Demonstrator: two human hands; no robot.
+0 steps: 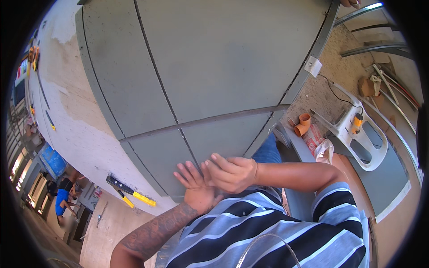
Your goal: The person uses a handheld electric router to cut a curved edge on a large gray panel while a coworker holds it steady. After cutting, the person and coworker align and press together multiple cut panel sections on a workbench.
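Observation:
A large grey sheet panel, crossed by dark grooved seams, lies in front of me. Over its near edge, close to my body, both my hands meet. The fingers of my left hand are stretched and spread against the panel. My right hand is curled beside it, its fingers bent in near the left hand's index finger and thumb. Whatever those bent fingers pinch, if anything, is hidden. To the left of my hands, a hand riveter with yellow grips lies on the pale surface.
On the right are a white plastic chair with a yellow-and-black power tool on it, an orange pipe elbow and metal strips. Another person's hand touches the panel's far right corner. A person in blue bends at far left.

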